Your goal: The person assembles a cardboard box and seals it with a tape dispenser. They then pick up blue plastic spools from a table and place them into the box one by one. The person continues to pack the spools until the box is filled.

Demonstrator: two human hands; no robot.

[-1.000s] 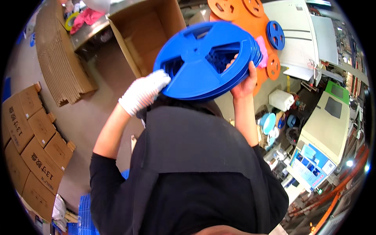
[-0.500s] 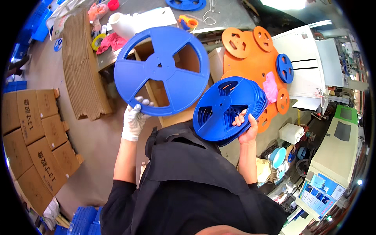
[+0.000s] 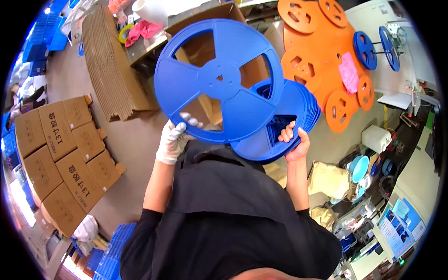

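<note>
My left hand (image 3: 172,141), in a white glove, grips the lower rim of a single blue plastic reel disc (image 3: 186,81), its fingertips coming through one cut-out. The disc faces up and overlaps part of a thick stack of matching blue reel discs (image 3: 305,109). Bare, my right hand (image 3: 295,141) holds that stack at its lower right, fingers hooked into a cut-out and the thumb along the outer edge. Both the disc and the stack are in front of my black apron.
An open cardboard box (image 3: 204,105) lies beyond the disc. Flattened cartons (image 3: 116,65) stand left of it, with stacked boxes (image 3: 65,154) farther left. An orange table (image 3: 322,60) with orange discs and a pink cloth (image 3: 348,73) is at the right, near blue discs on rods (image 3: 365,50).
The single disc has moved right and now overlaps the stack. My left hand moved right with it, while the right hand keeps its hold. The whole view has shifted.
</note>
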